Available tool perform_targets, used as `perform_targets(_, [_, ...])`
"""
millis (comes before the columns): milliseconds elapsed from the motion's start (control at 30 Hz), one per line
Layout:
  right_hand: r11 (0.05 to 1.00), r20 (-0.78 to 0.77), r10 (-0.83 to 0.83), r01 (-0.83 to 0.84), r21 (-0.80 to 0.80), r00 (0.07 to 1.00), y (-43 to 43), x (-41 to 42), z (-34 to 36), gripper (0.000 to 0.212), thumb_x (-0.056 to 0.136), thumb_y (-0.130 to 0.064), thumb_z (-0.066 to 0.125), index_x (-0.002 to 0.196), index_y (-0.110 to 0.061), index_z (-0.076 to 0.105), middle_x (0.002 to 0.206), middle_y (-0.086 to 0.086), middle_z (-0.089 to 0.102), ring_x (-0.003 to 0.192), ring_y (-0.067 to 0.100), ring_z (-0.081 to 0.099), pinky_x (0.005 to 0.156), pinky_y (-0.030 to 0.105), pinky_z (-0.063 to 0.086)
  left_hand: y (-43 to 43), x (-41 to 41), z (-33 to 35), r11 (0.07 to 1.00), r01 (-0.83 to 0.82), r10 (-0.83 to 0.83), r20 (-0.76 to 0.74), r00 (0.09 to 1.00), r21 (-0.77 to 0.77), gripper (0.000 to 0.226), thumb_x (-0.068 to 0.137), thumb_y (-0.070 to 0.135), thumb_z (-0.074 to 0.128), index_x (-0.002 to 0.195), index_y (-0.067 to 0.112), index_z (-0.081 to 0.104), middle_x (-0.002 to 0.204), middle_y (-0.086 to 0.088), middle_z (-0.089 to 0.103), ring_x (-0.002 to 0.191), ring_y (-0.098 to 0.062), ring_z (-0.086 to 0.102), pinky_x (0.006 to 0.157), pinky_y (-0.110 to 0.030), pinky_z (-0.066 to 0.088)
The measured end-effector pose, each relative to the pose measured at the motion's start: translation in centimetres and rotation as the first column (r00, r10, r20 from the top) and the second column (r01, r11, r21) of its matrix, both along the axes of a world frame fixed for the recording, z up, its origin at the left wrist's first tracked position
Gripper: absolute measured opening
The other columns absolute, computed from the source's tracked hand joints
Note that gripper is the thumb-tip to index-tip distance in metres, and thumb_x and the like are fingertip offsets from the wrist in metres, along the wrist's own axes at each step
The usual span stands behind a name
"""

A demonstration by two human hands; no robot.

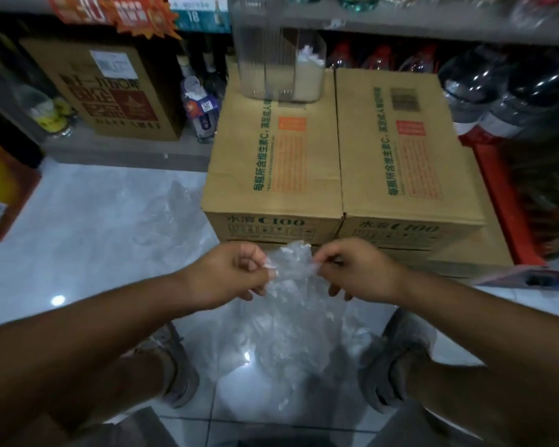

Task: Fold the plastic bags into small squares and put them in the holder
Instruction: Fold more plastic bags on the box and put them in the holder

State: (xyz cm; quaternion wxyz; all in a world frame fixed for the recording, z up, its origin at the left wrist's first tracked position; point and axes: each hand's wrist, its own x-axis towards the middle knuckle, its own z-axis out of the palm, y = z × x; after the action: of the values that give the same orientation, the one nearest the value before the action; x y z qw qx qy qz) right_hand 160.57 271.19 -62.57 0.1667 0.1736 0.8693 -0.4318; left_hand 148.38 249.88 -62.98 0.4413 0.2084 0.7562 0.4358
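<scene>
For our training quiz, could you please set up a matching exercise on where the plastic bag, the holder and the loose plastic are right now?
Things:
1 plastic bag
2 holder
3 loose plastic

Places:
A standing on a cardboard box
B lying on the floor, left of that box
C pinched at its top by the left hand and right hand

Pairs: 1-C, 2-A, 3-B

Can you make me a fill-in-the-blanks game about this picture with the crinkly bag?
1. The left hand and the right hand both pinch the top of a clear plastic ____.
2. The clear holder stands on top of a cardboard ____.
3. Lamp light shines back off the tiled ____.

Missing words: bag; box; floor.
</scene>
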Motion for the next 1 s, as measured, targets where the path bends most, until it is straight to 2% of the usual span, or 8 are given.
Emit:
perform_targets(167, [0.918, -0.071, -0.253, 0.216, -0.333, 0.965, 1.7, -0.6, 10.0, 0.014, 0.098, -0.015, 0.063, 0.097, -0.002, 0.069, 0.081, 0.015, 0.071, 0.07, 0.022, 0.071, 0.072, 0.036, 0.061, 1.1, -1.2, 8.8, 0.976, -0.098, 0.105, -0.025, 0.994, 0.194, 0.02, 0.091, 0.012, 0.07, 0.103, -0.003, 0.062, 0.073, -0.01, 0.07, 0.067, -0.016, 0.07, 0.063, -0.025, 0.059])
perform_targets(367, [0.83, -0.255, -0.476, 0.334, -0.448, 0.842, 2.7, -3.7, 13.6, 0.014, 0.096, -0.016, 0.066, 0.086, -0.005, 0.066, 0.071, 0.016, 0.066, 0.067, 0.026, 0.069, 0.062, 0.034, 0.06, 4.9, -3.5, 12.5, 0.807, -0.43, 0.374, 0.213, 0.903, 0.404, 0.02, 0.096, 0.023, 0.067, 0.108, 0.013, 0.056, 0.09, -0.004, 0.076, 0.075, -0.02, 0.075, 0.071, -0.036, 0.064])
perform_targets(467, [0.803, -0.275, -0.531, 0.372, -0.465, 0.802, 3.2, -4.8, 13.6, 0.016, 0.096, -0.016, 0.067, 0.088, -0.003, 0.065, 0.069, 0.012, 0.063, 0.067, 0.026, 0.069, 0.063, 0.035, 0.061, 6.0, -3.9, 12.8, 0.816, -0.397, 0.387, 0.113, 0.915, 0.419, 0.021, 0.096, 0.032, 0.066, 0.109, 0.019, 0.057, 0.109, -0.003, 0.073, 0.091, -0.016, 0.075, 0.08, -0.035, 0.062])
perform_targets(533, [0.782, -0.281, -0.564, 0.393, -0.484, 0.777, 3.8, -5.5, 13.6, 0.016, 0.097, -0.016, 0.066, 0.088, -0.003, 0.064, 0.067, 0.009, 0.059, 0.066, 0.024, 0.068, 0.062, 0.033, 0.061, 6.5, -4.2, 12.8, 0.832, -0.346, 0.389, -0.011, 0.921, 0.434, 0.023, 0.096, 0.035, 0.065, 0.112, 0.02, 0.06, 0.104, 0.005, 0.073, 0.092, -0.004, 0.072, 0.084, -0.028, 0.059])
perform_targets(633, [0.731, -0.269, -0.605, 0.39, -0.56, 0.749, 4.7, -6.5, 13.7, 0.018, 0.098, -0.014, 0.063, 0.081, -0.007, 0.063, 0.061, 0.005, 0.057, 0.068, 0.024, 0.068, 0.065, 0.034, 0.06, 7.1, -5.2, 12.5, 0.846, -0.335, 0.411, -0.107, 0.905, 0.415, 0.023, 0.096, 0.039, 0.067, 0.11, 0.021, 0.064, 0.098, 0.008, 0.071, 0.079, 0.004, 0.068, 0.07, -0.011, 0.05])
perform_targets(767, [0.699, -0.213, -0.613, 0.396, -0.596, 0.761, 6.1, -7.2, 13.6, 0.017, 0.098, -0.011, 0.061, 0.082, -0.008, 0.064, 0.064, 0.007, 0.06, 0.074, 0.027, 0.068, 0.072, 0.039, 0.057, 7.3, -6.7, 11.6, 0.922, -0.279, 0.296, -0.021, 0.955, 0.27, 0.03, 0.083, 0.051, 0.074, 0.099, 0.027, 0.067, 0.091, 0.005, 0.071, 0.087, -0.014, 0.066, 0.084, -0.033, 0.049])
perform_targets(867, [0.726, -0.144, -0.549, 0.384, -0.57, 0.824, 6.7, -7.0, 13.0, 0.012, 0.098, -0.013, 0.06, 0.092, -0.005, 0.065, 0.077, 0.012, 0.065, 0.076, 0.028, 0.068, 0.073, 0.039, 0.058, 7.6, -6.8, 11.5, 0.936, -0.205, 0.227, -0.047, 0.973, 0.287, 0.019, 0.089, 0.037, 0.073, 0.1, 0.021, 0.07, 0.103, -0.002, 0.075, 0.097, -0.012, 0.07, 0.091, -0.031, 0.049])
perform_targets(1000, [0.716, -0.099, -0.504, 0.351, -0.603, 0.858, 7.2, -6.9, 12.6, 0.029, 0.103, -0.027, 0.051, 0.108, -0.001, 0.064, 0.09, 0.018, 0.07, 0.074, 0.027, 0.067, 0.069, 0.038, 0.057, 7.3, -7.4, 12.4, 0.951, -0.061, 0.082, -0.058, 0.995, 0.302, 0.041, 0.075, 0.039, 0.084, 0.106, 0.017, 0.069, 0.106, -0.002, 0.072, 0.1, -0.01, 0.069, 0.092, -0.029, 0.051])
